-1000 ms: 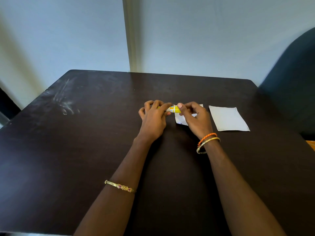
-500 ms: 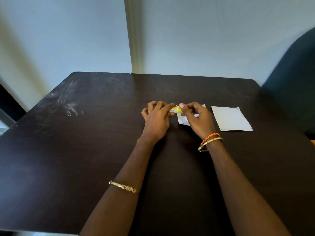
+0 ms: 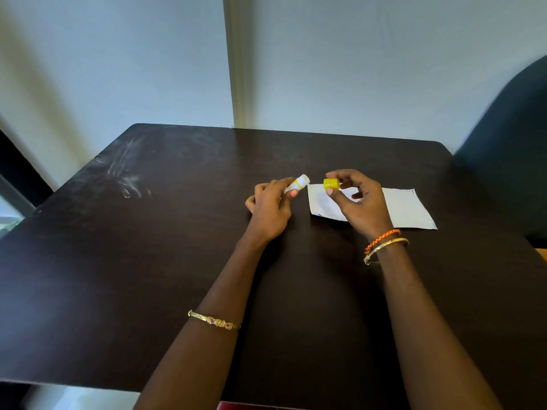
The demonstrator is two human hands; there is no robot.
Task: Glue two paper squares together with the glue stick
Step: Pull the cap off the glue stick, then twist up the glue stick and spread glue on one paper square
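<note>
My left hand point(image 3: 270, 210) grips the glue stick point(image 3: 300, 182), whose white open end points right and slightly up. My right hand point(image 3: 358, 202) pinches the yellow cap point(image 3: 331, 184) between thumb and fingers, a short gap away from the stick's tip. Two white paper squares lie flat on the dark table point(image 3: 148, 276): one point(image 3: 321, 202) directly under my right hand and partly hidden by it, the other point(image 3: 410, 210) just to its right.
A dark chair back point(image 3: 509, 149) stands past the table's right edge. A pale wall with a vertical strip point(image 3: 236, 69) rises behind the table. Whitish scuff marks point(image 3: 127, 179) show at the back left of the tabletop.
The yellow cap has come off the glue stick. My right hand has pulled it away to the right while my left hand keeps the stick's body.
</note>
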